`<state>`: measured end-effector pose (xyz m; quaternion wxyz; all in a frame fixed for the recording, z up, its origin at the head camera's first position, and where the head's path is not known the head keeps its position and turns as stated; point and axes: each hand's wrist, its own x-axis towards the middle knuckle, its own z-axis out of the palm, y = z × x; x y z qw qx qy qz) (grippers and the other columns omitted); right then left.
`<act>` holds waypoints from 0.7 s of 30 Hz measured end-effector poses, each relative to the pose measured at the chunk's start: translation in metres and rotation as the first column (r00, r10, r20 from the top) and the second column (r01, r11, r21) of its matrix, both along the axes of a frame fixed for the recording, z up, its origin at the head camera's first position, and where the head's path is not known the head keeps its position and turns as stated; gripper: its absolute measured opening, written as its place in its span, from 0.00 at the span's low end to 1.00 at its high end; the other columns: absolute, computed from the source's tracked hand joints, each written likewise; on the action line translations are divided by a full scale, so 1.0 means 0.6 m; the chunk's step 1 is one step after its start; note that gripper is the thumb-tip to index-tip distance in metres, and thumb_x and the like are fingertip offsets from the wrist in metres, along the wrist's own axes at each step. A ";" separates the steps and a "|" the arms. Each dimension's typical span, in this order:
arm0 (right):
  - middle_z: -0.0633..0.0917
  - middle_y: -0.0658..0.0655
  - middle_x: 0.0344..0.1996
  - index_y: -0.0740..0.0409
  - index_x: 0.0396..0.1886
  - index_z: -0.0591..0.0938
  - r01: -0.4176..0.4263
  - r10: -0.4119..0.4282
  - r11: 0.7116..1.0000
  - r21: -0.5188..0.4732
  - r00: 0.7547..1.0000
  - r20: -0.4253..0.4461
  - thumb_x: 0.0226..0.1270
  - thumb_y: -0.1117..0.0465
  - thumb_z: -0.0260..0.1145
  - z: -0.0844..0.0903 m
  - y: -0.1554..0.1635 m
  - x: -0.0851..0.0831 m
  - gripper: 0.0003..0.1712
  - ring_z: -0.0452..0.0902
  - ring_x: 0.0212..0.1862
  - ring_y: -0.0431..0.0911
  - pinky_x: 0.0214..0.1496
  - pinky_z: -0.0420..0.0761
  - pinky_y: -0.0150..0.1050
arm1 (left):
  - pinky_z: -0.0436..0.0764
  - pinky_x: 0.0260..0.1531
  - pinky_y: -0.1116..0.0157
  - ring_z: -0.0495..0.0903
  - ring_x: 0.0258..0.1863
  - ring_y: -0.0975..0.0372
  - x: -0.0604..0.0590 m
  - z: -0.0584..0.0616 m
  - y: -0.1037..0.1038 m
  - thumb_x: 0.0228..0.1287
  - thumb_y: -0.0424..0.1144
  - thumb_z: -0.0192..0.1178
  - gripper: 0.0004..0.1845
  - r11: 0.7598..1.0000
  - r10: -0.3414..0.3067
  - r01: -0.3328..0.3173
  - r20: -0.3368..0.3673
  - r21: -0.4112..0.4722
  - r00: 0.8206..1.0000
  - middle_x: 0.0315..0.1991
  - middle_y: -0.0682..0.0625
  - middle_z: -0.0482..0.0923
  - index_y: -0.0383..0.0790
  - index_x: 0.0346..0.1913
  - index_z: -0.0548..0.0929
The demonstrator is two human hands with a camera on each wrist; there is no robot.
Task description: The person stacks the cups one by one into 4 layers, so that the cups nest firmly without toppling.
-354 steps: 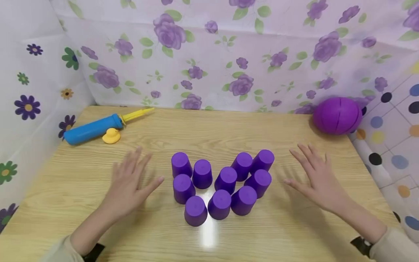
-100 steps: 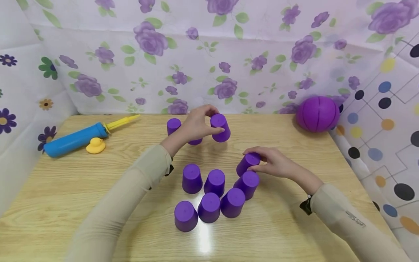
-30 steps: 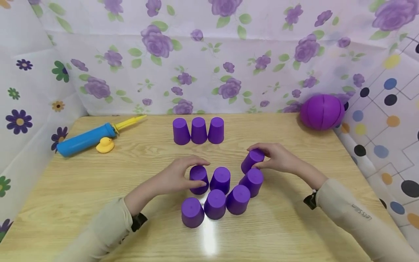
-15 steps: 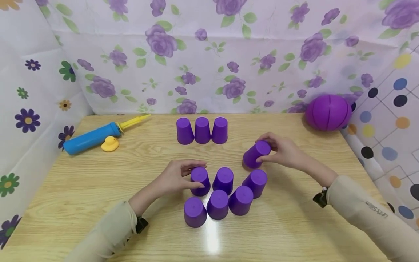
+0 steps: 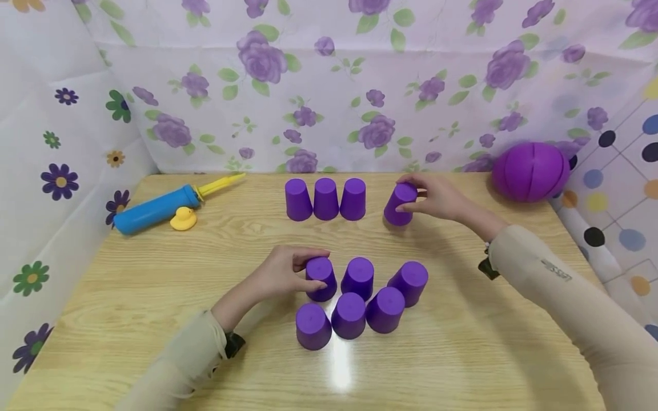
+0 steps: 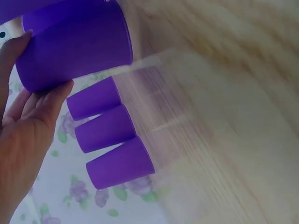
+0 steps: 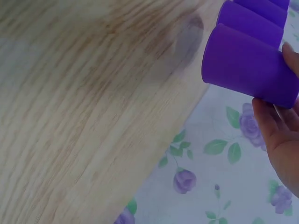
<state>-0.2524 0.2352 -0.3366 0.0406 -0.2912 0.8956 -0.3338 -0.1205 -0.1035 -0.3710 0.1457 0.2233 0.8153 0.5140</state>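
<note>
Upside-down purple plastic cups stand on the wooden table. My left hand (image 5: 277, 274) grips a cup (image 5: 320, 269) at the left of the front group, thumb on the near side and fingers behind; the left wrist view shows the same cup (image 6: 79, 51) large. At the back, my right hand (image 5: 444, 200) holds another cup (image 5: 400, 205), slightly tilted, a gap to the right of a row of three cups (image 5: 326, 200). Close up in the right wrist view, that cup (image 7: 247, 67) is pinched near its narrow base. Several ungripped cups (image 5: 349, 315) stand close together beside my left hand.
A blue and yellow hand pump (image 5: 156, 210) lies at the back left with a yellow rubber duck (image 5: 183, 218) before it. A purple ball (image 5: 531, 171) sits in the back right corner. Flowered cloth (image 5: 205, 114) hangs behind the table (image 5: 154, 319).
From one cluster, three cups have come to stand in a back row. My right hand has just carried a fourth back from the group's right side. My left hand keeps its grip.
</note>
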 end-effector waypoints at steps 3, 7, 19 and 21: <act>0.78 0.59 0.51 0.62 0.57 0.73 0.025 -0.026 1.000 0.012 0.999 0.044 0.53 0.58 0.73 -0.004 -0.008 -0.017 0.32 0.76 0.54 0.52 0.58 0.77 0.46 | 0.80 0.48 0.68 0.81 0.46 0.61 0.001 -0.004 0.001 0.49 0.36 0.72 0.30 0.999 -0.034 0.033 -0.038 -0.022 0.999 0.52 0.42 0.79 0.34 0.58 0.77; 0.77 0.60 0.53 0.62 0.59 0.72 0.014 -0.013 1.000 -0.003 0.998 0.066 0.54 0.58 0.72 -0.020 -0.026 -0.035 0.33 0.74 0.56 0.53 0.59 0.76 0.47 | 0.80 0.46 0.70 0.81 0.47 0.62 0.005 -0.003 -0.005 0.51 0.37 0.70 0.29 0.997 -0.037 0.033 -0.053 -0.066 0.998 0.52 0.44 0.79 0.37 0.59 0.76; 0.79 0.61 0.50 0.63 0.58 0.73 0.021 -0.019 0.999 -0.040 0.999 0.050 0.53 0.61 0.73 -0.041 -0.050 -0.048 0.33 0.75 0.56 0.55 0.53 0.80 0.44 | 0.81 0.45 0.70 0.82 0.46 0.59 0.006 0.000 -0.001 0.53 0.37 0.69 0.27 0.996 -0.042 0.036 -0.066 -0.077 0.997 0.48 0.42 0.81 0.34 0.57 0.76; 0.79 0.62 0.50 0.63 0.58 0.73 0.036 -0.034 0.998 -0.054 0.998 0.053 0.53 0.62 0.73 -0.043 -0.048 -0.047 0.33 0.75 0.56 0.56 0.54 0.80 0.44 | 0.81 0.44 0.70 0.82 0.45 0.58 0.006 -0.001 0.001 0.54 0.37 0.69 0.27 0.997 -0.048 0.044 -0.065 -0.069 0.997 0.47 0.42 0.81 0.33 0.57 0.76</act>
